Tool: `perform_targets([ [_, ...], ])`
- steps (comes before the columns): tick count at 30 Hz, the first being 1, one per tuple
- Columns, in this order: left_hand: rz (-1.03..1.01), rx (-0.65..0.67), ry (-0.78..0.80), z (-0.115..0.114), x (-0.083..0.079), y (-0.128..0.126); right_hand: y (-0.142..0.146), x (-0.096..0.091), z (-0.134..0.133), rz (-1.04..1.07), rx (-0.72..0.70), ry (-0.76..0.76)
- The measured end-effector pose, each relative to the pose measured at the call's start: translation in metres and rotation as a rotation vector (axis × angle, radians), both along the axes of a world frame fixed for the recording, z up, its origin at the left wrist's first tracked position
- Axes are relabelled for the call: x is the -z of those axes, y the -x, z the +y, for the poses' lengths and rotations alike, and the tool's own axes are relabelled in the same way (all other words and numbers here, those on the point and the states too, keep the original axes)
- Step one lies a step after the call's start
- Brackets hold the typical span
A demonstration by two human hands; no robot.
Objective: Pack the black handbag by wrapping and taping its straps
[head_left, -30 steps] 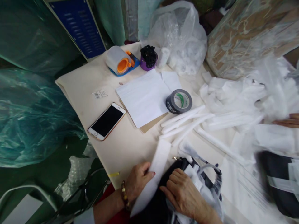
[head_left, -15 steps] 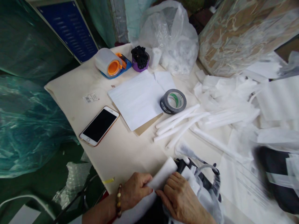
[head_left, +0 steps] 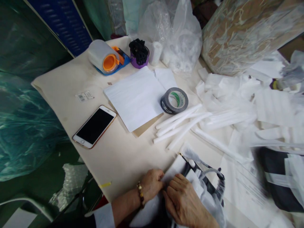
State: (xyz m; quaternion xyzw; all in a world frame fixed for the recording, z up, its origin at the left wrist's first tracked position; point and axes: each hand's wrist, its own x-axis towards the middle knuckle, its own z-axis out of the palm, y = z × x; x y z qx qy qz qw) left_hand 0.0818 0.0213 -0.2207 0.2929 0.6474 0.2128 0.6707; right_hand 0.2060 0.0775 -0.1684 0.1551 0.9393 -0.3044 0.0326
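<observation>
At the table's near edge lies a black bag (head_left: 209, 183), partly covered in white wrapping, its handle sleeved in clear plastic. A white foam sheet (head_left: 175, 167) runs along its left side. My left hand (head_left: 152, 184), wearing a beaded bracelet, is closed with thumb and fingertips on the sheet's left edge. Right beside it, my right hand (head_left: 181, 198) has its fingers curled over the bag's opening edge, against the foam. What its fingertips grip underneath is hidden. Several white foam sticks (head_left: 177, 126) lie just beyond the hands.
A phone (head_left: 95, 126), white paper sheets (head_left: 135, 98), a roll of black tape (head_left: 174, 100) and a tape dispenser (head_left: 106, 60) lie on the table (head_left: 123, 158). A purple cup (head_left: 139, 58) holds black pieces. White packing material (head_left: 232, 101) and another black item (head_left: 276, 180) are at right.
My left hand has shifted right and up along the foam sheet, closer to my right hand. My right hand stays nearly in place. The view has moved slightly.
</observation>
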Motion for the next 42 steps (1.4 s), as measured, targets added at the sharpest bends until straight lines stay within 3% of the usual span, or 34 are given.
perform_targets([
  [4, 0.010, 0.007, -0.073, -0.003, 0.003, -0.003, 0.000, 0.000, 0.002, -0.042, 0.050, 0.021],
  [11, -0.047, -0.001, -0.184, -0.003, -0.010, -0.001, 0.005, -0.002, 0.008, -0.094, 0.196, -0.015],
  [17, 0.042, 0.067, -0.156, -0.005, -0.008, -0.002, -0.019, 0.002, 0.036, -0.052, 0.446, -0.320],
  [19, 0.049, 0.104, -0.143, -0.005, -0.007, -0.001, -0.033, 0.006, 0.049, -0.113, 0.568, -0.353],
  [26, 0.142, 0.220, -0.135, -0.009, -0.002, -0.004, -0.049, 0.020, 0.073, -0.256, 0.702, 0.043],
  [33, 0.123, 0.253, -0.149, -0.006, 0.001, -0.006, -0.029, 0.031, 0.079, -0.302, 0.821, 0.092],
  [42, 0.219, 0.403, -0.214, -0.002, -0.003, -0.005, -0.030, 0.028, 0.088, -0.273, 0.716, 0.218],
])
